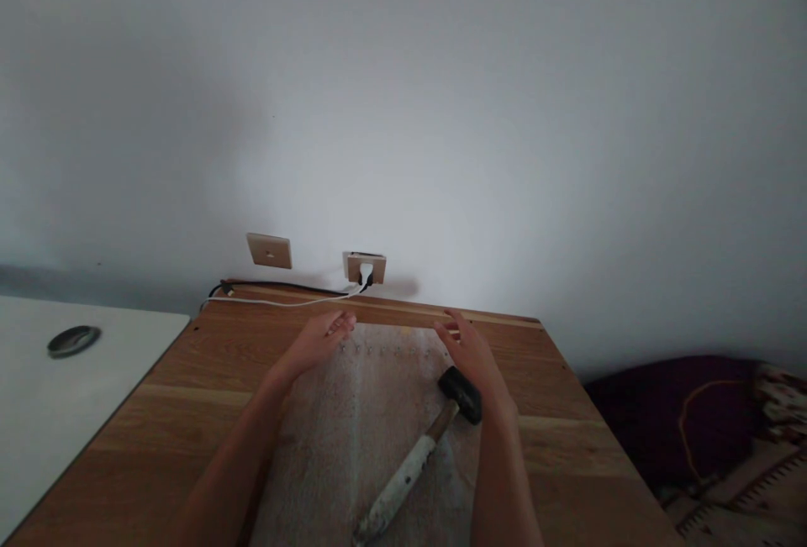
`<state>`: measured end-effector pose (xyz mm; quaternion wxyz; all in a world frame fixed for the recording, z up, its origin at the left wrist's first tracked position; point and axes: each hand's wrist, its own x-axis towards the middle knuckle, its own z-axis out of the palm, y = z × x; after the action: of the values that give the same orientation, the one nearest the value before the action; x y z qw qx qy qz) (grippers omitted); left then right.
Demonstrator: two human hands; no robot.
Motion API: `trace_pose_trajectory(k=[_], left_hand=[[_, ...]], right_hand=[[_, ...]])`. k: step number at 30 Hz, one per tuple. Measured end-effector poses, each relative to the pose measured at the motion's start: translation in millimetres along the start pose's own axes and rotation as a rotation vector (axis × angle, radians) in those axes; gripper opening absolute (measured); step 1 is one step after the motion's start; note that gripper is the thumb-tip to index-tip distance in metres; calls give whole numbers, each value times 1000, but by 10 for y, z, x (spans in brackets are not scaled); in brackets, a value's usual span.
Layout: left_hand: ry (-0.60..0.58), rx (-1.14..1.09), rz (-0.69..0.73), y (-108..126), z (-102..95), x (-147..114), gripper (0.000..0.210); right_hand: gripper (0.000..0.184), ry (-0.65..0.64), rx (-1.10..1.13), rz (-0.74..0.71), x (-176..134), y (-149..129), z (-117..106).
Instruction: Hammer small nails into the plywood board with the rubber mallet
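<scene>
A worn, pale wooden board (334,429) lies on the wooden tabletop. Several small nail-like bits (383,350) stand in a row near its far edge. My left hand (324,337) is by the board's far left corner, fingers loosely curled inward with nothing visible in them. Opposite it, at the far right corner, my right hand (465,344) has its thumb and fingers apart and holds nothing. A mallet with a black head (461,394) and a white-smeared handle (403,473) rests diagonally on the board, its head close to my right wrist.
The wooden table (567,454) meets a pale wall with a socket (378,265) holding a white plug. White and black cables (283,303) run along the back edge. To the left, a white surface (38,412) carries a round dark ring (74,341). Purple fabric (656,412) lies at right.
</scene>
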<state>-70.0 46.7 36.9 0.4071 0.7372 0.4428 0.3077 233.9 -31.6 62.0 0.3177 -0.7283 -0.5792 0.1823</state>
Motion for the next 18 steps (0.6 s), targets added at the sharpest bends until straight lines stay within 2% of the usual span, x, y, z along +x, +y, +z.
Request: trace_pose_trajectory(k=[4, 9, 18], left_hand=[[-35, -75, -87, -41, 50, -4, 59], [-18, -163, -126, -68, 80, 6, 62], [-25, -230, -167, -131, 107, 33, 55]], right_hand=[[47, -23, -38, 10, 43, 82, 38], [47, -8, -67, 21, 74, 163, 95], [51, -35, -55, 73, 82, 176, 131]])
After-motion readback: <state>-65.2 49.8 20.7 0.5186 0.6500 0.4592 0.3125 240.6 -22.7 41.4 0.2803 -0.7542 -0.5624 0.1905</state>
